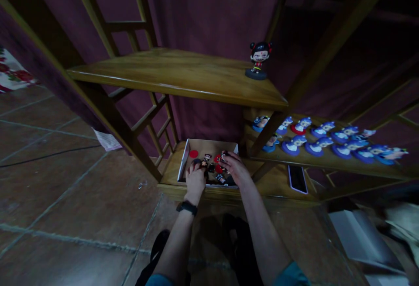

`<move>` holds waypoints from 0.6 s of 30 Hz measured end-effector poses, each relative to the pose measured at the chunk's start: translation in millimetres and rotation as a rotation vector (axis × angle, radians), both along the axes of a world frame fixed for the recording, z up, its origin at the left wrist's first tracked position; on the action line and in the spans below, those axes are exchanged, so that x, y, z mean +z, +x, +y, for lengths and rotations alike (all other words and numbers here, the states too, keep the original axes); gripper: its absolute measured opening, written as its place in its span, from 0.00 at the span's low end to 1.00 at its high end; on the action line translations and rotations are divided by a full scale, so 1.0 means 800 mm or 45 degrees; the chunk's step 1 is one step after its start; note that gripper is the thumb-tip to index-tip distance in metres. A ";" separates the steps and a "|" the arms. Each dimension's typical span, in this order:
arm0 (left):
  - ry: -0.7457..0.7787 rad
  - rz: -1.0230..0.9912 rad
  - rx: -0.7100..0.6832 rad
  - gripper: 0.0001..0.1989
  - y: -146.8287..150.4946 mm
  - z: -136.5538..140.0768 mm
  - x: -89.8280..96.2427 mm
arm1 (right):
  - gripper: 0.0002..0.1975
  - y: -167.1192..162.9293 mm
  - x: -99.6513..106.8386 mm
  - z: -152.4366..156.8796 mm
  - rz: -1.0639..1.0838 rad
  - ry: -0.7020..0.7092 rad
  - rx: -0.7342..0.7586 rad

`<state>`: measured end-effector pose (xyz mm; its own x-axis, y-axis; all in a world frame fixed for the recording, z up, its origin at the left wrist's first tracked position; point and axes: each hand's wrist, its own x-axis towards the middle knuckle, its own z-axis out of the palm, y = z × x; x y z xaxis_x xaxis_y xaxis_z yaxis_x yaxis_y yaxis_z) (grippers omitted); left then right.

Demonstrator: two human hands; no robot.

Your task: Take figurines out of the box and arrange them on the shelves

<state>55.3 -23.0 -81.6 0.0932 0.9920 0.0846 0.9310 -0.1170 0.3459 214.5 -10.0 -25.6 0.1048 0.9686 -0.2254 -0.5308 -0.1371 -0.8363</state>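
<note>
Both of my hands reach into a shallow white-rimmed cardboard box (180, 168) on the low shelf, where several small figurines (211, 168) with dark hair and red or black bases lie loose. My left hand (195, 177), a black band on its wrist, has its fingers curled round a dark figurine at the box's left side, which they mostly cover. Over at the right side, my right hand (238, 169) closes its fingers on a red-and-black figurine (224, 156), partly hidden by them. A flat red disc (194, 153) lies at the back left of the box.
One black-haired figurine (258, 59) stands on the upper wooden shelf (170, 73). Several purple-haired figurines (317, 144) line the right shelf. A phone (297, 179) lies below them. Wooden posts frame the box, and grey boxes (363, 233) sit on the floor at right.
</note>
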 end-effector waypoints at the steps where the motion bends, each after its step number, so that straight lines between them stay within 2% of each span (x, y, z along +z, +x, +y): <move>1: -0.022 0.042 0.039 0.17 0.003 -0.002 0.001 | 0.11 0.002 0.002 -0.001 0.005 0.002 -0.021; 4: -0.087 0.116 0.137 0.18 0.011 -0.003 0.005 | 0.10 0.008 0.007 -0.001 0.015 0.017 -0.061; 9: -0.143 0.116 0.196 0.17 0.020 0.000 0.009 | 0.10 0.011 0.008 -0.001 0.025 0.033 -0.070; 13: -0.063 0.064 0.187 0.14 0.023 0.002 0.014 | 0.10 0.005 0.003 0.000 0.053 0.045 -0.067; 16: 0.014 -0.239 0.175 0.14 0.021 0.006 0.025 | 0.11 0.000 -0.001 0.001 0.096 0.051 -0.062; 18: -0.044 -0.662 0.231 0.16 0.018 0.010 0.035 | 0.11 -0.002 -0.003 0.001 0.135 0.056 -0.069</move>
<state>69.6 -15.4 -53.5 -0.1251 0.9913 0.0406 0.6404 0.0494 0.7665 212.9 -8.9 -27.7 0.1353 0.9713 -0.1954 -0.6222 -0.0702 -0.7797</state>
